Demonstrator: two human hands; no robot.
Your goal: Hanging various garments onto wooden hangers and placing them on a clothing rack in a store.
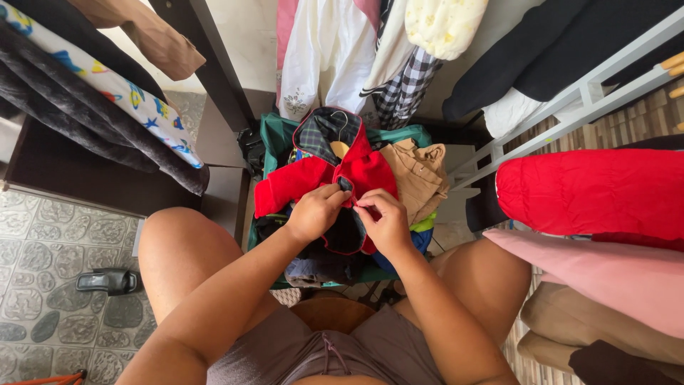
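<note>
The picture is bright and clear, lit by soft daylight. Dark shadows sit under the hanging clothes (370, 57). Straight lines bend near the edges. Nothing looks blurry, and there is no glare.

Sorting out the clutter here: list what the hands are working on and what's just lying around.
In hand: red jacket on a hanger, left hand, right hand.
Lying about: tan shirt, sandal, red cushion, checked cloth.

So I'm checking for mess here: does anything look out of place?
A single black sandal lies alone on the tiled floor. The red jacket on its hanger, held by both hands, looks fine.
</note>
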